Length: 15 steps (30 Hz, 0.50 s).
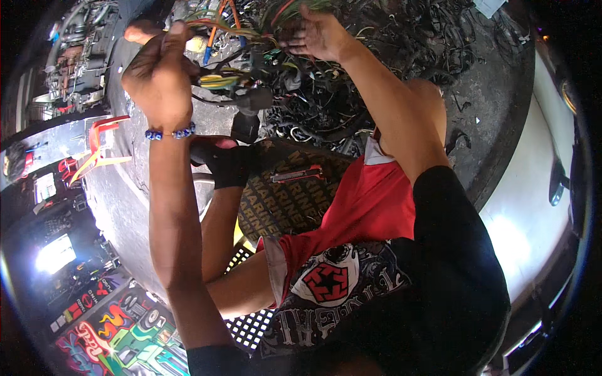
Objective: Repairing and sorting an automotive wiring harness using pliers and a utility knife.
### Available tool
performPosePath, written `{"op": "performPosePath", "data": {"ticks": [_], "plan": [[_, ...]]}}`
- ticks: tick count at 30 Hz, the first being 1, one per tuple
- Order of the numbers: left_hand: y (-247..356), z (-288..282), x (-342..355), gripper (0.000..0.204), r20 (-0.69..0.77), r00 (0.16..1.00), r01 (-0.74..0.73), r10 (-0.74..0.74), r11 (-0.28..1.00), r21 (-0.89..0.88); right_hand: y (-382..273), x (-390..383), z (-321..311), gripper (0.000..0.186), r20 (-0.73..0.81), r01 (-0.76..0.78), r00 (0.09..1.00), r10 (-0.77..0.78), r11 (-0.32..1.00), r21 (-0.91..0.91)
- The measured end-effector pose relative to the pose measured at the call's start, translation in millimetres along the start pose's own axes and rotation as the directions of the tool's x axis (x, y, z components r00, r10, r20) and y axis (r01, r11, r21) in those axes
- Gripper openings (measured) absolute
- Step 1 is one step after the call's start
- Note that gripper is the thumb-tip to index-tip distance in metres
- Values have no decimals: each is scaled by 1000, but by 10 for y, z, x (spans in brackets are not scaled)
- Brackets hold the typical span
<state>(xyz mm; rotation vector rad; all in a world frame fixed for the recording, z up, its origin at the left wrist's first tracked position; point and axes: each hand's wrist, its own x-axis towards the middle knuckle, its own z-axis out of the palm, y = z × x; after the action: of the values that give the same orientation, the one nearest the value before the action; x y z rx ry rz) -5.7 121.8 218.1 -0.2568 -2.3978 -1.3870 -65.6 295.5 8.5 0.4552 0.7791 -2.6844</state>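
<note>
My left hand [160,78], with a blue beaded bracelet on the wrist, is closed with its thumb up, gripping colored wires [216,81] of green, yellow and red. My right hand [313,36] has its fingers stretched out beside more colored wires [285,12], blurred at the top. A pair of orange-and-blue handled tools [211,47] lies behind the wires. A big tangle of black cables [326,100] is heaped beneath both hands, and a dark connector piece [254,99] hangs below the left bundle. A red utility knife [296,174] rests on a dark printed mat [263,210] between my legs.
Red plastic chairs [100,144] stand at left, past the gray floor [125,200]. Metal parts [75,75] are piled at upper left. A graffiti-painted board [116,338] is at lower left and a white car [520,238] at right. Someone's dark-clothed leg [135,9] shows at the top.
</note>
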Motion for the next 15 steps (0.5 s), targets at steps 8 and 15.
{"op": "performPosePath", "data": {"ticks": [8,15], "plan": [[85,-273,-408,16,176,936,-333,304,929,164,205,102,219,26,635,360,554,-538,843,400],[-520,-730,-491,22,-77,997,30,-18,988,154,-5,71,321,25,678,551,617,-400,835,-9]]}}
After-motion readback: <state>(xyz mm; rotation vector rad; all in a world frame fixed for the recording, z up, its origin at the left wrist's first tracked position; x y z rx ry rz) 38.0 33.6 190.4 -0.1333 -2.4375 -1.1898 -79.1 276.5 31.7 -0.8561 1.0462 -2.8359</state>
